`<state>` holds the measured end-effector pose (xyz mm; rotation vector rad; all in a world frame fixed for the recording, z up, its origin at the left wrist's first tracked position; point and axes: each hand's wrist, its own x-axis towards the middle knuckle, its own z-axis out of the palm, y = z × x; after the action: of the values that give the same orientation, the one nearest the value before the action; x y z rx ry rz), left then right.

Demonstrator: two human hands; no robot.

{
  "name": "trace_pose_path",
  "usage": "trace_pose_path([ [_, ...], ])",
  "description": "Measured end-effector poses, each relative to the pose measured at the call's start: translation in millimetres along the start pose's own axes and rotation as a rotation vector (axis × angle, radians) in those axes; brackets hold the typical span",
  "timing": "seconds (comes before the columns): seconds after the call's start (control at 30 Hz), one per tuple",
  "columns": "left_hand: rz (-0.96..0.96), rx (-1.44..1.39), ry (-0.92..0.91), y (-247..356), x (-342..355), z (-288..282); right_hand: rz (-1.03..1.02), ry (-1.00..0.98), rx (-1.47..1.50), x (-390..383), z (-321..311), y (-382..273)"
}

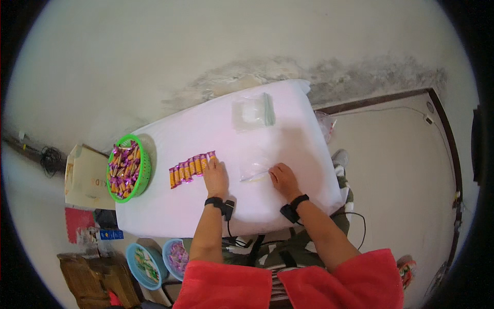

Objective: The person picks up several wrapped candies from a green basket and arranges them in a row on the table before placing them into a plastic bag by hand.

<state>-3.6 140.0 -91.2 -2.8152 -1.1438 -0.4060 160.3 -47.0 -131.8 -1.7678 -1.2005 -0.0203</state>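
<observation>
A row of several small snack packets (189, 169) in purple and orange wrappers lies side by side on the white-covered table (170, 216). My left hand (215, 179) is at the row's right end, its fingers closed over the near end of the last packet (212, 154). To the right, a clear plastic zip bag (253, 167) lies flat with its opening edge toward me. My right hand (284, 179) pinches the right end of that edge, fingers curled. No packet can be made out inside this bag.
A green basket (146, 170) heaped with the same packets stands at the table's left end. A stack of clear bags (252, 112) lies at the back. Blue tubs (131, 265) with other wrapped items stand below the near left edge. A stained wall borders the far side.
</observation>
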Motion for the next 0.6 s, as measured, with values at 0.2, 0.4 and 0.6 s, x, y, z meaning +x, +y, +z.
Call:
trace_pose_path([
  [0.2,-0.076,-0.453,0.120,19,-34,-17,-0.070,0.012,0.002,1,-3,2],
  [0.4,0.194,-0.615,0.031,60,-117,-36,-0.087,-0.008,0.001,0,3,1],
  [0.6,0.251,-0.545,-0.022,93,-89,-38,-0.127,-0.027,0.012,0,3,6],
])
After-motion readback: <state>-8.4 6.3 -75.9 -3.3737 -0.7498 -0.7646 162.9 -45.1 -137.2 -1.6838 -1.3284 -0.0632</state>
